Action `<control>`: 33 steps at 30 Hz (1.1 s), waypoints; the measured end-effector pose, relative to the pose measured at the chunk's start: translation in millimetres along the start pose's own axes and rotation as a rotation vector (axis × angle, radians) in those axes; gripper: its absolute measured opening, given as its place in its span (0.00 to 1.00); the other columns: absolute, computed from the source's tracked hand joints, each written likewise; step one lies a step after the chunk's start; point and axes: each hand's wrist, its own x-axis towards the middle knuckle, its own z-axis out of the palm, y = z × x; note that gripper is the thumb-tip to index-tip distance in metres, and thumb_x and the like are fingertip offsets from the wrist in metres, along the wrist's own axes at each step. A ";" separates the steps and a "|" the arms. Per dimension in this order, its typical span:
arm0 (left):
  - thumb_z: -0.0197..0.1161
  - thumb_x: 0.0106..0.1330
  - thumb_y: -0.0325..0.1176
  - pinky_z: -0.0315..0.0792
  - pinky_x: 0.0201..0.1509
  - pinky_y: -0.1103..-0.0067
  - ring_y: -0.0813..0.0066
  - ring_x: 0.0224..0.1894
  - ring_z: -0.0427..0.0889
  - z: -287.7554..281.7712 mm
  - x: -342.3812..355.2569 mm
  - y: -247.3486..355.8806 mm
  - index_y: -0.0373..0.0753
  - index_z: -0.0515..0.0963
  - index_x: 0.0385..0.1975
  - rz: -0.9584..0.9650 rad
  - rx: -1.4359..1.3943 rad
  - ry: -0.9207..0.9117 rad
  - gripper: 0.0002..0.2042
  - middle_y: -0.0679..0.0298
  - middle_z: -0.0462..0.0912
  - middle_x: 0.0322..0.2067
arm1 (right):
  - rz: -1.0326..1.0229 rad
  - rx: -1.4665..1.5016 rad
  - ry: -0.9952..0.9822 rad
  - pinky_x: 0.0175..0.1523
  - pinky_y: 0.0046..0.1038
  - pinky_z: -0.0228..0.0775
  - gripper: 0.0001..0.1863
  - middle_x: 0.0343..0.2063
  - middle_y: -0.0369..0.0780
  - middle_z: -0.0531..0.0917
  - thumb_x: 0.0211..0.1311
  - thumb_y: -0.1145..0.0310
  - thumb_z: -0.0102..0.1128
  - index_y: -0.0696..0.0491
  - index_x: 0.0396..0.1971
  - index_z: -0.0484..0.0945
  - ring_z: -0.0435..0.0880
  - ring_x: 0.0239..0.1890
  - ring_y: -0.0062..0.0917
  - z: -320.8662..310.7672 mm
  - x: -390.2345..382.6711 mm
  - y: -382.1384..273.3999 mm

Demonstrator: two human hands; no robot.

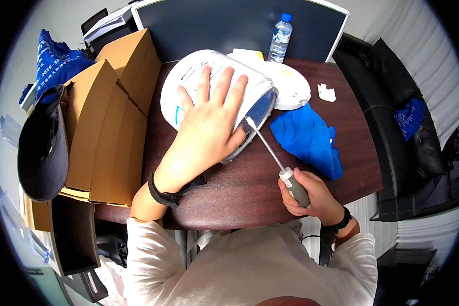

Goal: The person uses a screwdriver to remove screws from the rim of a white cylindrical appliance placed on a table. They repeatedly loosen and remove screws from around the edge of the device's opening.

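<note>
L hand [209, 122], splayed flat, hides pt of rounded white plastic appliance [188, 79]; R hand [315, 196] grips grey-handled metal screwdriver [294, 184], tip contact unclear.

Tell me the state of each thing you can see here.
Left hand: spread on the white appliance
Right hand: gripping the screwdriver
Screwdriver: held, tip at the appliance's rim
White appliance: resting on the table
Blue cloth: crumpled
Bottle: upright, capped
Small white piece: lying loose

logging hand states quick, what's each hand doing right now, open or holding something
Left hand: open, spread on the white rounded plastic appliance.
Right hand: closed, holding the metal screwdriver with grey-and-white handle.
</note>
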 end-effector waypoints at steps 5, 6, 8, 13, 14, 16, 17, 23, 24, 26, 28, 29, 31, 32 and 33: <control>0.67 0.55 0.34 0.51 0.65 0.30 0.34 0.75 0.50 -0.7 0.6 0.9 0.42 0.58 0.72 0.000 0.010 -0.004 0.41 0.49 0.56 0.72 | 0.030 -0.062 0.001 0.14 0.20 0.52 0.27 0.15 0.35 0.72 0.82 0.49 0.30 0.58 0.44 0.72 0.62 0.09 0.15 6.9 -6.6 -10.3; 0.68 0.55 0.34 0.52 0.65 0.30 0.34 0.75 0.50 -0.8 0.7 1.0 0.42 0.58 0.72 -0.002 0.016 -0.003 0.42 0.49 0.56 0.72 | 0.036 -0.092 0.006 0.13 0.19 0.52 0.27 0.15 0.34 0.72 0.82 0.49 0.30 0.57 0.44 0.71 0.62 0.09 0.15 9.6 -9.4 -16.9; 0.68 0.55 0.34 0.53 0.65 0.30 0.35 0.75 0.50 -0.2 0.4 1.6 0.42 0.58 0.72 -0.006 0.031 -0.005 0.42 0.49 0.56 0.72 | -0.060 -0.480 0.118 0.18 0.24 0.60 0.23 0.13 0.34 0.71 0.81 0.53 0.38 0.57 0.41 0.75 0.68 0.12 0.17 15.7 -12.5 -34.4; 0.69 0.55 0.34 0.53 0.65 0.30 0.35 0.75 0.51 1.1 1.0 0.7 0.43 0.58 0.72 -0.006 0.038 -0.008 0.42 0.49 0.56 0.72 | -0.706 -1.759 0.602 0.28 0.32 0.69 0.13 0.22 0.39 0.79 0.66 0.60 0.65 0.54 0.40 0.81 0.79 0.22 0.32 17.0 -13.8 -43.0; 0.69 0.55 0.34 0.53 0.65 0.29 0.35 0.75 0.51 0.9 0.6 0.6 0.43 0.58 0.72 -0.007 0.039 -0.008 0.42 0.49 0.56 0.72 | -0.789 -1.939 0.674 0.28 0.33 0.70 0.14 0.25 0.40 0.81 0.63 0.60 0.69 0.53 0.41 0.82 0.80 0.23 0.34 18.0 -15.2 -47.8; 0.68 0.55 0.34 0.52 0.65 0.29 0.35 0.75 0.51 -0.3 0.3 0.3 0.43 0.58 0.72 -0.008 0.037 -0.012 0.42 0.49 0.56 0.72 | -0.903 -1.970 0.732 0.29 0.32 0.71 0.17 0.29 0.40 0.82 0.55 0.60 0.74 0.52 0.41 0.84 0.81 0.27 0.33 16.3 -13.8 -56.2; 0.68 0.55 0.34 0.52 0.65 0.29 0.35 0.75 0.51 -1.1 0.2 0.2 0.43 0.58 0.72 -0.008 0.038 -0.014 0.42 0.49 0.56 0.72 | -0.976 -1.942 0.734 0.30 0.32 0.71 0.17 0.28 0.40 0.81 0.54 0.61 0.74 0.52 0.41 0.84 0.81 0.27 0.34 13.5 -11.6 -58.5; 0.68 0.55 0.34 0.52 0.65 0.29 0.35 0.75 0.50 0.7 -0.1 0.6 0.43 0.58 0.72 0.000 0.013 -0.001 0.42 0.49 0.56 0.72 | -0.459 -0.822 0.447 0.22 0.16 0.60 0.20 0.20 0.35 0.79 0.79 0.60 0.46 0.61 0.42 0.81 0.70 0.16 0.11 1.6 -15.7 -27.5; 0.68 0.55 0.34 0.52 0.65 0.29 0.35 0.75 0.50 0.8 0.3 -0.2 0.43 0.58 0.72 -0.001 0.011 0.005 0.41 0.49 0.56 0.72 | -0.406 -0.737 0.396 0.22 0.16 0.59 0.21 0.20 0.34 0.78 0.80 0.58 0.45 0.61 0.42 0.80 0.70 0.16 0.12 2.5 -15.0 -23.8; 0.68 0.55 0.34 0.51 0.65 0.29 0.35 0.75 0.50 0.5 0.6 0.2 0.43 0.58 0.72 0.002 0.010 0.004 0.41 0.49 0.56 0.72 | -0.300 -0.553 0.296 0.22 0.17 0.58 0.23 0.19 0.34 0.77 0.81 0.55 0.41 0.60 0.42 0.78 0.69 0.16 0.12 1.9 -14.2 -15.7; 0.68 0.55 0.35 0.51 0.65 0.29 0.35 0.75 0.50 0.4 -0.2 0.1 0.43 0.58 0.72 -0.002 0.015 -0.001 0.41 0.49 0.56 0.72 | -0.248 -0.452 0.237 0.20 0.17 0.56 0.26 0.18 0.35 0.76 0.82 0.52 0.37 0.60 0.41 0.77 0.68 0.13 0.13 0.4 -8.6 -7.6; 0.68 0.55 0.35 0.51 0.66 0.29 0.35 0.75 0.50 -0.1 0.0 0.0 0.43 0.58 0.72 -0.003 0.019 -0.003 0.41 0.49 0.56 0.72 | -0.212 -0.378 0.217 0.19 0.17 0.56 0.26 0.18 0.35 0.76 0.82 0.52 0.37 0.60 0.41 0.76 0.67 0.12 0.13 0.3 -7.3 -5.1; 0.68 0.55 0.35 0.51 0.66 0.29 0.35 0.75 0.50 0.7 -0.1 0.2 0.43 0.58 0.72 -0.008 0.021 -0.010 0.41 0.49 0.56 0.72 | -0.147 -0.293 0.192 0.17 0.19 0.54 0.26 0.17 0.35 0.76 0.82 0.51 0.37 0.60 0.42 0.75 0.66 0.11 0.14 -0.9 -4.2 -1.2; 0.68 0.55 0.35 0.51 0.66 0.29 0.35 0.75 0.50 0.8 0.1 0.2 0.43 0.58 0.72 -0.011 0.022 -0.011 0.41 0.49 0.56 0.72 | -0.140 -0.282 0.184 0.17 0.19 0.54 0.26 0.17 0.35 0.76 0.82 0.51 0.36 0.60 0.42 0.75 0.66 0.11 0.14 -0.4 -3.1 -1.0; 0.68 0.55 0.35 0.51 0.66 0.29 0.35 0.75 0.50 0.1 0.6 0.2 0.43 0.58 0.72 -0.010 0.022 -0.008 0.42 0.49 0.57 0.72 | -0.133 -0.271 0.177 0.16 0.19 0.53 0.26 0.17 0.35 0.75 0.82 0.51 0.36 0.60 0.42 0.75 0.66 0.10 0.14 0.2 -2.3 -1.0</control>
